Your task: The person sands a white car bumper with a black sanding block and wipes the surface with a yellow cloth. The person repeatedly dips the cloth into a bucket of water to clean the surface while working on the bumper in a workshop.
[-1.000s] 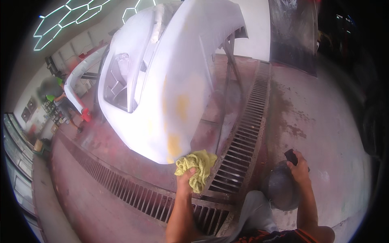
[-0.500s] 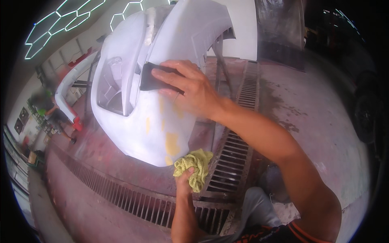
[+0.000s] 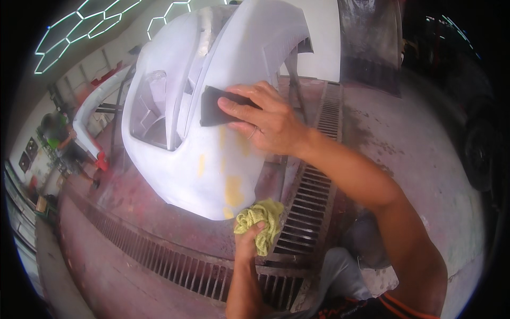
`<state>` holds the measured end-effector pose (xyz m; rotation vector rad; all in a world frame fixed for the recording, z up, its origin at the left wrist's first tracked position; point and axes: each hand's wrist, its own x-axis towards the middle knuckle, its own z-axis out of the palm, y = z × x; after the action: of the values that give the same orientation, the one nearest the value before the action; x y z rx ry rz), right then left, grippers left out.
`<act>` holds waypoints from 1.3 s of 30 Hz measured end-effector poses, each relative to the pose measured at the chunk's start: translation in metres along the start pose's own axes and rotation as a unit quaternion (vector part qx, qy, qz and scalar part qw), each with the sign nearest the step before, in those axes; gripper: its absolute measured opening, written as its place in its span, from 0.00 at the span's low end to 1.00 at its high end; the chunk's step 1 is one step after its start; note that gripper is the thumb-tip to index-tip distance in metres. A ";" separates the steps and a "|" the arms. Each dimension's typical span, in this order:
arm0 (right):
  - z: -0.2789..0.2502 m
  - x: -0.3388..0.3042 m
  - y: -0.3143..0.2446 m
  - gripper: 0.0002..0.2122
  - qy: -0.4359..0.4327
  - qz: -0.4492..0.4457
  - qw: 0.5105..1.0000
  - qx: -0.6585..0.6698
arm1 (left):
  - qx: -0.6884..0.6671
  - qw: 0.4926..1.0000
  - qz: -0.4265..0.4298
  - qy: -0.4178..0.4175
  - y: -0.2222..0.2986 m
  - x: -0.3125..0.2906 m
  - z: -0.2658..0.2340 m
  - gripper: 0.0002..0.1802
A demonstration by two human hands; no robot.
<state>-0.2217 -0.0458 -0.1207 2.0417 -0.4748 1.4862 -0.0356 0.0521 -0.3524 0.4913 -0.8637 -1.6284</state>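
Observation:
A car bumper [image 3: 178,183] in pale whitish primer, with yellow filler patches [image 3: 234,192], stands on end in front of me. My right hand [image 3: 273,117] is closed on a dark sheet of sandpaper [image 3: 213,110], laid against the bumper's face right of its large opening. The thumb and fingers press the sheet's right part, while its left edge shows. Lower down, by the bumper's bottom tip, my left hand [image 3: 246,242] grips a bunched yellow-green cloth [image 3: 267,220]. Some of the left fingers are hidden behind the cloth.
Slotted metal drain grates [image 3: 159,260] run across the reddish floor. A dark bucket-like container [image 3: 366,242] sits by my right knee. At the left, another person [image 3: 66,141] stands near a second bumper [image 3: 85,119] on a stand. Wet marks spot the floor at right.
My right hand and the sandpaper have slid slightly right and down over the bumper, away from the opening's edge. The left hand still grips the cloth. The whole view has shifted a little.

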 end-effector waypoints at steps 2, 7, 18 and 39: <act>-0.003 0.016 0.017 0.24 0.043 0.036 0.997 -0.046 | -0.001 1.000 -0.008 0.011 -0.001 0.002 0.003 0.30; 0.003 0.006 -0.012 0.24 -0.012 -0.035 0.999 0.006 | 0.029 0.999 0.003 0.021 0.004 0.002 -0.001 0.33; -0.005 0.013 -0.004 0.24 -0.027 -0.022 0.995 -0.089 | 0.021 1.000 -0.020 0.008 0.001 0.004 0.001 0.29; -0.019 0.006 0.003 0.24 -0.044 -0.045 0.992 -0.107 | 0.011 1.000 -0.018 0.011 0.002 0.001 0.006 0.30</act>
<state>-0.2360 -0.0360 -0.1095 1.9381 -0.5451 1.2398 -0.0388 0.0527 -0.3466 0.5429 -0.8620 -1.6448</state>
